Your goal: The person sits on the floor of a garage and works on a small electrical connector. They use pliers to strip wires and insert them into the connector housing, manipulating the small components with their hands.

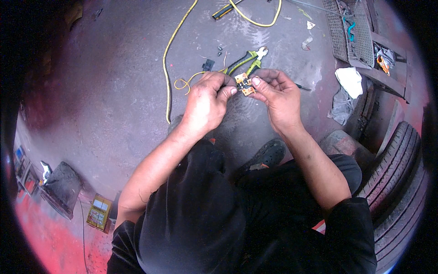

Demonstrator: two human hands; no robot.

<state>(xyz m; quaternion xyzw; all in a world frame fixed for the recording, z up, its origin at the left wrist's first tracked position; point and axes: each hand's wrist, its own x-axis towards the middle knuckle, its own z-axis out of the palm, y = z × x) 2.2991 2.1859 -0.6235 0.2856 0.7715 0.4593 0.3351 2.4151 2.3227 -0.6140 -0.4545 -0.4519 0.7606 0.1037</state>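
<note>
A small circuit board [246, 85], tan-orange with dark tracks, is held between my hands over the floor. My left hand [207, 98] pinches its left edge between thumb and fingers. On the opposite edge, my right hand [281, 97] closes with its thumb on the board's face. Just beyond lie cutting pliers [261, 53] with green-and-black handles, partly covered by my hands. A black plastic piece [208, 65] and a thin yellow wire [181, 85] rest by my left hand. Past my right hand a slim dark rod [303, 87] sticks out.
A long yellow cable [166, 64] runs along the floor on the left. A yellow-and-black handled tool [222, 12] lies at the far side. To the right stand a crate-like rack [353, 39], white cloth [349, 82] and tyres [393, 171]. A yellow tin [99, 212] sits lower left.
</note>
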